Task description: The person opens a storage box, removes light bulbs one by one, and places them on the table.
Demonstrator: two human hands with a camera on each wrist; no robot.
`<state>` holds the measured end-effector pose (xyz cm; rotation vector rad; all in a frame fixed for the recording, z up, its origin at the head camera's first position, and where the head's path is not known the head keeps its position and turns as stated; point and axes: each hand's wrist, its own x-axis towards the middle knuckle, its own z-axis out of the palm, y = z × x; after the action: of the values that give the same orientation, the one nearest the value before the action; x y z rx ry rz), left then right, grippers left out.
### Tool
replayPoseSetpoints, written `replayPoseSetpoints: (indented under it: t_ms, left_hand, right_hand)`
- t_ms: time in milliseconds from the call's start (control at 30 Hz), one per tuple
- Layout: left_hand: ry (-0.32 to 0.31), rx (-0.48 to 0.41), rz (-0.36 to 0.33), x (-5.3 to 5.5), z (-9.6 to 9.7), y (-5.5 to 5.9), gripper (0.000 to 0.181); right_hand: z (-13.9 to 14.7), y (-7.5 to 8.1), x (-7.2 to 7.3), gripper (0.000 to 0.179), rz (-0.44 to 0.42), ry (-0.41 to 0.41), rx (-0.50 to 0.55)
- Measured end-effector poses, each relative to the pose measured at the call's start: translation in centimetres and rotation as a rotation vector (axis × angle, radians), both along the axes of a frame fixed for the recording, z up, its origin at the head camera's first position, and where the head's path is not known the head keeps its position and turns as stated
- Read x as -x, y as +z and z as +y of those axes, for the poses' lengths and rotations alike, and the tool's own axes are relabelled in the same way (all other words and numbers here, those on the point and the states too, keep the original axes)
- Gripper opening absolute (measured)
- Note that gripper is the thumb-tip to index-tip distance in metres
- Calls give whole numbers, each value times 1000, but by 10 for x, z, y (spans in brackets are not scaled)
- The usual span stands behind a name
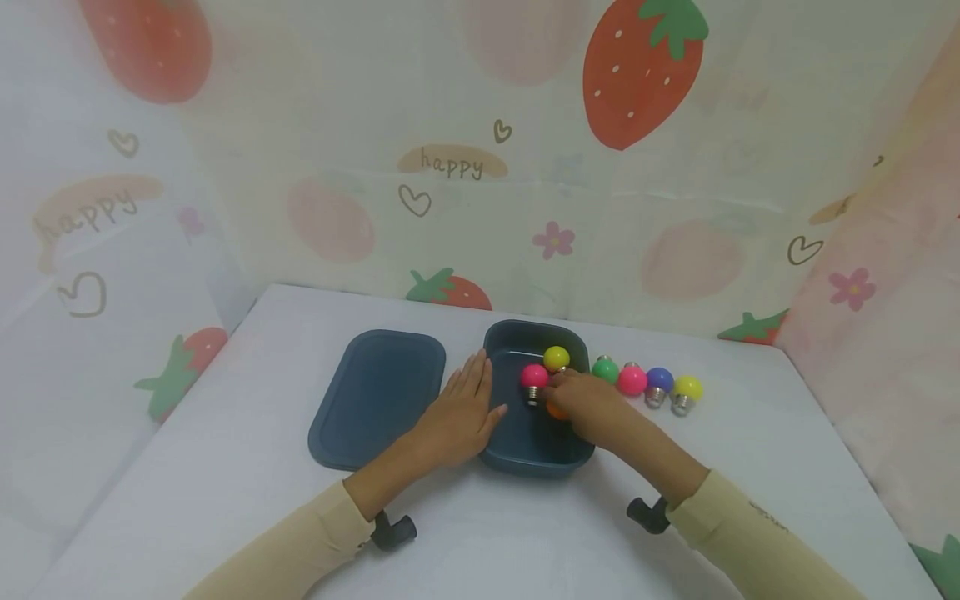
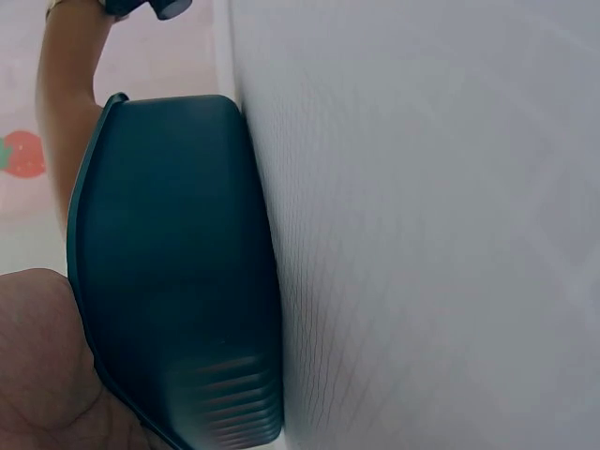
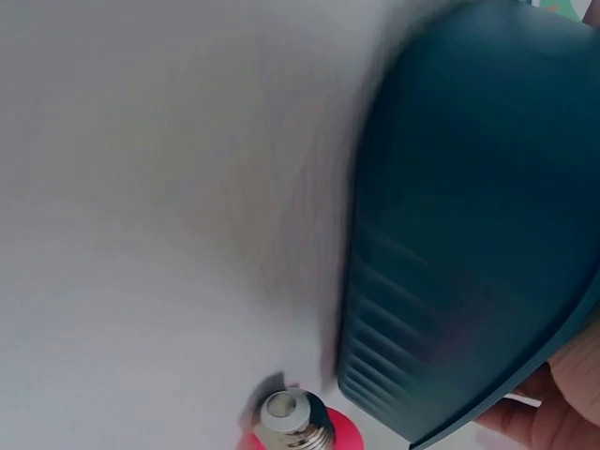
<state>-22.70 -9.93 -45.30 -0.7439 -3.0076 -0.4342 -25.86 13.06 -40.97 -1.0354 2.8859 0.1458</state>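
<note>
A dark blue plastic box stands in the middle of the table, long and without its lid. Flat and with straight fingers, my left hand touches its left rim. My right hand reaches over the right rim, its curled fingers pinching an orange light bulb that they partly cover. Also inside the box are a yellow light bulb and a pink light bulb, left of the right hand's fingers. Both wrist views show mainly the box's outer walls, which hide the orange bulb.
Left of the box lies a flat dark blue lid. To the right stand a green bulb, a pink bulb, a blue bulb and a yellow bulb in a row. A printed curtain backs the white table.
</note>
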Motion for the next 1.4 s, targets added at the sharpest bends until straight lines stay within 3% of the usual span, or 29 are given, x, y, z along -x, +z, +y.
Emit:
replayPoseSetpoints:
  t_ms: [333, 700, 1000, 1400]
  left_hand:
    - [-9, -3, -12, -1, 0, 3, 74]
    - [-8, -20, -3, -2, 0, 2, 73]
    - [-7, -26, -5, -3, 1, 4, 73]
    - [-8, -24, 3, -2, 1, 5, 73]
  right_hand:
    - [2, 1, -3, 42, 2, -26, 80]
    - [18, 6, -11, 48, -80, -126, 360]
    - [42, 9, -16, 51, -113, -121, 648]
    - [66, 15, -25, 42, -104, -139, 819]
